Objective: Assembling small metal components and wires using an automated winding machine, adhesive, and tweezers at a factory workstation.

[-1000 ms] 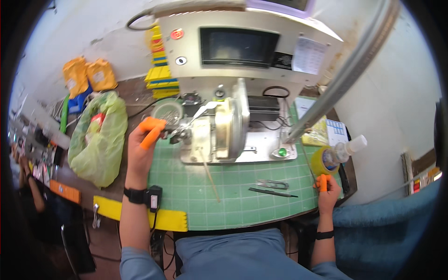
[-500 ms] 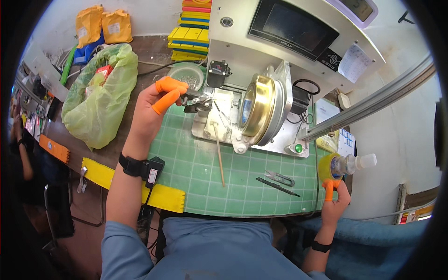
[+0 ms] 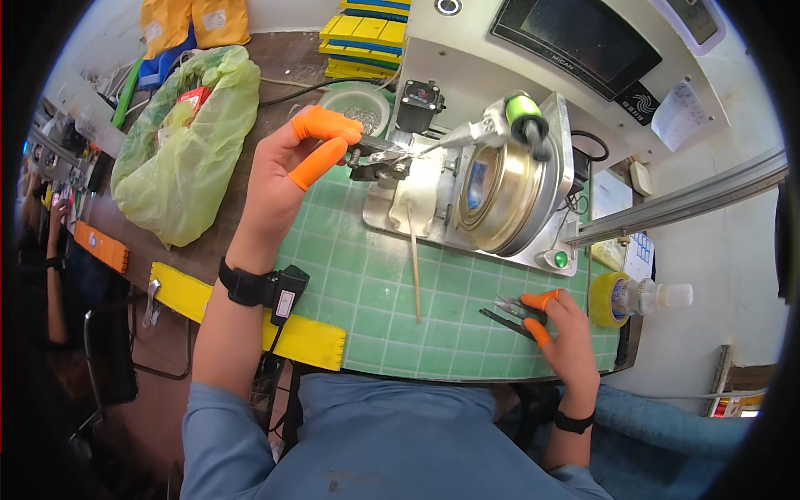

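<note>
My left hand (image 3: 292,171), orange covers on its thumb and forefinger, pinches the end of a dark metal clamp (image 3: 390,169) at the left side of a bench machine. The clamp's tip lies above a pale plate, near a gold-coloured metal wheel (image 3: 492,200). A silver arm with a green and black head (image 3: 525,121) reaches over that wheel. At the front right, my right hand (image 3: 571,342) has thumb and forefinger around the handles of small snips (image 3: 510,307) lying on the green mat. Black tweezers (image 3: 504,323) rest just beside them, partly under the thumb.
A thin wooden stick (image 3: 415,275) leans off the pale plate onto the green mat (image 3: 375,308). A bowl of small metal bits (image 3: 360,108) stands behind the clamp. Yellow tape (image 3: 608,300) and a clear bottle (image 3: 658,296) are at right, a green plastic bag (image 3: 179,167) at left.
My right hand has moved left from the yellow tape to the snips. The silver arm with the green head has come into view over the wheel. My left hand keeps its pinch.
</note>
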Available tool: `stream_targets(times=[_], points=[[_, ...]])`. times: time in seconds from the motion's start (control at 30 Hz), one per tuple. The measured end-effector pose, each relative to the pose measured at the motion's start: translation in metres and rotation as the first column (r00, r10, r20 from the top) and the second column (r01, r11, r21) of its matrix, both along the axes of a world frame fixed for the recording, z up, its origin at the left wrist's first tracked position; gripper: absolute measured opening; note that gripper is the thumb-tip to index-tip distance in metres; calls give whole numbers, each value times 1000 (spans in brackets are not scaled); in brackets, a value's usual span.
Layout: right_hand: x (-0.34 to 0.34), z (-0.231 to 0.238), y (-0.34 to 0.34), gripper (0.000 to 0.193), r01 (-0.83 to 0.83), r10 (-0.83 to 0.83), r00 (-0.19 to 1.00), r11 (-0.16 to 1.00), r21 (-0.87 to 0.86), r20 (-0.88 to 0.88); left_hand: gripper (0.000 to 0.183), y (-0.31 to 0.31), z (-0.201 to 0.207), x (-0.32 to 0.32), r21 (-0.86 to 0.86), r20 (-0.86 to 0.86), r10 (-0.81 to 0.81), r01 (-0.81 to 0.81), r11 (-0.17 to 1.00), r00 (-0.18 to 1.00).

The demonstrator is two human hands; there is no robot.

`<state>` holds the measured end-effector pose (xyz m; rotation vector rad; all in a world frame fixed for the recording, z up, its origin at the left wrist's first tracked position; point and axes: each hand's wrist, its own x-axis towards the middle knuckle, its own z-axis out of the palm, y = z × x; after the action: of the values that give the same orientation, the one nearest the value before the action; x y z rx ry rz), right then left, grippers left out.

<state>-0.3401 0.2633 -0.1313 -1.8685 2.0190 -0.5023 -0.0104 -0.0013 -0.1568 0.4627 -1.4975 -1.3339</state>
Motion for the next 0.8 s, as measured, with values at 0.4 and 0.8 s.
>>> stream_targets(times=[0.4,0.8], points=[[3,3,-7,28,63,-64,998,998,32,29,13,15,86,-14,-846,467,586,143,514,662],[89,57,-47,22,-399,-304,272,828,395,913,7,-2,47,-28,-257,338,-47,141,956,940]])
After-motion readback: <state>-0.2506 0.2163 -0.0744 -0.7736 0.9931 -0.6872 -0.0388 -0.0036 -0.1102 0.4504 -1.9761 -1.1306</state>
